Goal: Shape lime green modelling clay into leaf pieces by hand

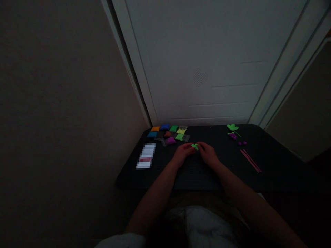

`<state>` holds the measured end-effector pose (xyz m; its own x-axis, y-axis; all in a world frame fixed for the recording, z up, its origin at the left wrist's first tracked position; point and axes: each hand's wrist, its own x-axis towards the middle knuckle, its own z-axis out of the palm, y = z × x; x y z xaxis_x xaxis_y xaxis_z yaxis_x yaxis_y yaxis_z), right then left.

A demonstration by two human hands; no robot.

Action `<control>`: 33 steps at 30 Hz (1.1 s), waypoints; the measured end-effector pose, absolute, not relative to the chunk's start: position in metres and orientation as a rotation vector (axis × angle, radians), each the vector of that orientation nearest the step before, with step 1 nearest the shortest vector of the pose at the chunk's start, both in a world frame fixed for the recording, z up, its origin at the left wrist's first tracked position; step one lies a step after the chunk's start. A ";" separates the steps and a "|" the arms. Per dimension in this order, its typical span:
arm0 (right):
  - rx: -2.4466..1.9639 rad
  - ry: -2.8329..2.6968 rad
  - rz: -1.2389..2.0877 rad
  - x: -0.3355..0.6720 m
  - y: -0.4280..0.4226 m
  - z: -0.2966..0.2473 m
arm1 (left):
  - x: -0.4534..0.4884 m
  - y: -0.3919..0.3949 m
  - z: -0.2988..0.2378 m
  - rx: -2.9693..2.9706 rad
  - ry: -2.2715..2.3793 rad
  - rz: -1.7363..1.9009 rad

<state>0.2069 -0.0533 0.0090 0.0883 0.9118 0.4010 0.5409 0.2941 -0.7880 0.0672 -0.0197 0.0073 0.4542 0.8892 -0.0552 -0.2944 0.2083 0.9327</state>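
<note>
My left hand [184, 152] and my right hand [207, 153] meet over the middle of a dark table [269, 162]. Both pinch one small piece of bright green clay [194, 146] between their fingertips. The fingers of each hand are curled in toward the piece. The room is dim, so finer detail of the clay is hard to make out.
Several small bags of coloured clay [169, 133] lie at the back left of the table. A green clay leaf shape [232, 128], purple clay bits [232, 136] and thin pink sticks [250, 160] lie to the right. A white card [146, 156] lies left. A white door stands behind.
</note>
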 end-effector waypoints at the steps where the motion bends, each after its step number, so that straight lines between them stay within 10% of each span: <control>1: -1.366 -1.583 0.473 0.206 -0.054 0.009 | 0.067 -0.019 0.007 1.050 0.708 0.928; 33: -1.361 -1.553 0.491 0.203 -0.054 0.009 | 0.067 -0.011 0.003 1.130 0.880 1.036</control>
<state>0.2030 -0.0543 0.0095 0.1025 0.9122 0.3967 0.5182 0.2915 -0.8041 0.0675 -0.0114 0.0035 0.2931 0.9552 -0.0405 -0.1943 0.1010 0.9757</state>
